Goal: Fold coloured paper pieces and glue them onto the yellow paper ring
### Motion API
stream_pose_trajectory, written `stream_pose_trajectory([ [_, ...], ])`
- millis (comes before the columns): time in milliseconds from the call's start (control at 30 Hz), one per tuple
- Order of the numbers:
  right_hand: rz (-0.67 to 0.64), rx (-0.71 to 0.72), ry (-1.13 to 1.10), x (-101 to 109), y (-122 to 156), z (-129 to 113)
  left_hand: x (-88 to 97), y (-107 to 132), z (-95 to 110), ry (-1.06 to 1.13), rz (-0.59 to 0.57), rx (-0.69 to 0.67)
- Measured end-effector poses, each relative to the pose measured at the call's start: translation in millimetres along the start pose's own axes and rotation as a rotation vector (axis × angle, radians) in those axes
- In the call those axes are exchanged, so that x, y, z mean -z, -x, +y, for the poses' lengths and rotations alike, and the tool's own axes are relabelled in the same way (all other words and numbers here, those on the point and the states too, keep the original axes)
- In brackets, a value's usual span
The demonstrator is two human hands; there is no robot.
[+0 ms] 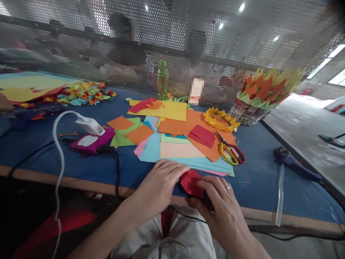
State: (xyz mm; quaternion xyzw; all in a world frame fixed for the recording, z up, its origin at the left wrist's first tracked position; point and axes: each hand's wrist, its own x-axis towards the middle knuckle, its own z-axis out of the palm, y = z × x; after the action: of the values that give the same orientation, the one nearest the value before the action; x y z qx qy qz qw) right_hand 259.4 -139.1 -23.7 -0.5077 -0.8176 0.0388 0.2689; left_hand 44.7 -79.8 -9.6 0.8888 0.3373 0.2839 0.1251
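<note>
A small folded red paper (190, 182) lies at the front edge of the blue table, between my hands. My left hand (161, 184) has its fingers together and presses on the paper's left side; its thumb is hidden. With a ring on one finger, my right hand (223, 202) grips the right side of the paper, fingertips on top and thumb low by the table edge. Just beyond is a stack of coloured sheets (183, 153), with red squares (202, 136) on it. Scissors with yellow and red handles (230, 151) rest at the stack's right.
A power adapter (90, 126) in a purple block (91, 143) and its cables lie at left. A glue gun (296, 163) sits at right. Behind stand a green bottle (162, 81), a yellow paper ring (222, 120) and a basket (246, 110) of paper points. Paper pieces (88, 93) are heaped back left.
</note>
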Motion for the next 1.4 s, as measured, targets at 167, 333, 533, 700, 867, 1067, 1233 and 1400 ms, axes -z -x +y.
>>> stream_pose_trajectory([
  [167, -0.008, 0.002, 0.002, 3, 1, 2, -2.3, 3, 1, -0.009, 0.060, 0.030],
  [333, 0.017, 0.024, 0.001, 7, 1, 3, -3.2, 10, 8, -0.029, 0.135, -0.023],
  [533, 0.094, 0.109, 0.038, 12, 0, 11, -9.2, 15, 18, -0.044, 0.191, -0.032],
  [700, 0.100, 0.146, -0.011, 14, 0, 15, -12.3, 15, 19, -0.058, 0.199, -0.059],
  [867, 0.066, 0.128, 0.008, 12, -2, 16, -21.1, 17, 19, -0.142, 0.219, -0.123],
  [1067, 0.042, 0.107, -0.015, 12, 0, 10, -29.0, 23, 27, -0.175, 0.262, -0.129],
  [1233, -0.037, 0.120, -0.118, 11, 3, 10, -28.1, 24, 30, -0.083, 0.267, -0.095],
  [1400, 0.022, 0.110, -0.104, 6, 4, 9, -29.1, 25, 28, -0.034, 0.290, -0.076],
])
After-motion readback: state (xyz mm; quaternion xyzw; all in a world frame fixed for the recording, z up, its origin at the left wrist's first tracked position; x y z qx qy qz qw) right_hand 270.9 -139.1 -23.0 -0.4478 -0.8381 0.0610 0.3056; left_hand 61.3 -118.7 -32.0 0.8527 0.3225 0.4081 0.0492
